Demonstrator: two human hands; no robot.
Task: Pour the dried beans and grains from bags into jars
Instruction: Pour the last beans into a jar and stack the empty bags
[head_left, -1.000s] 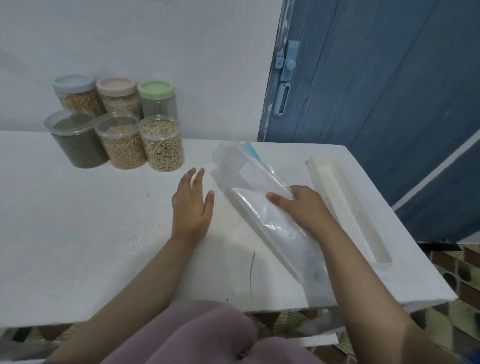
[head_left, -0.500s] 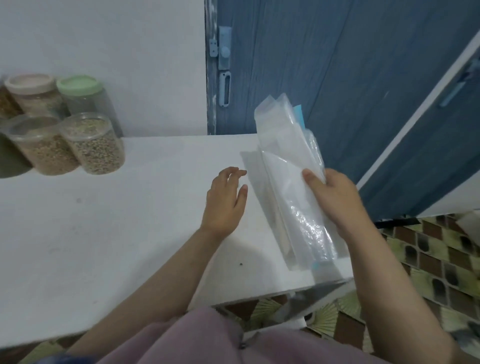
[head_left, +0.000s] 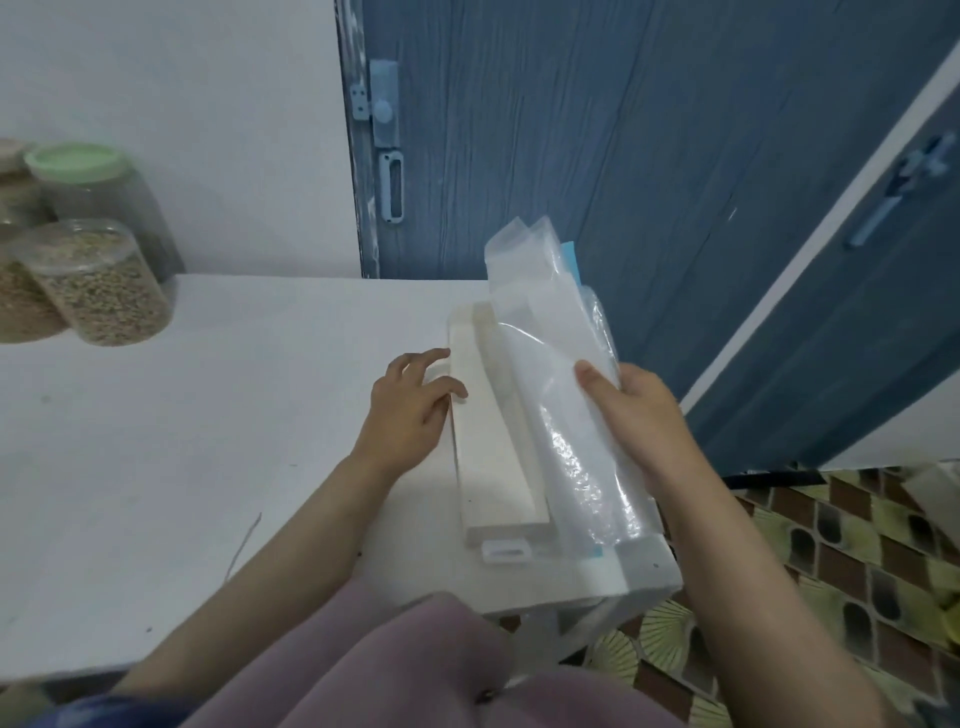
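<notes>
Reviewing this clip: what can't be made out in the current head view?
- Bags in the right hand: whether any contents remain; the plastic is crumpled and translucent.
- Jars: most are cut off by the left edge.
- Long white tray by the left hand: its far side is covered by the bags.

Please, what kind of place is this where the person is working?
Probably a home kitchen or pantry corner: jars of dried grains stand on a white table against a plain wall, next to a blue wooden door and a patterned tile floor.

The left edge cuts off the far-left jars (head_left: 15, 291).
</notes>
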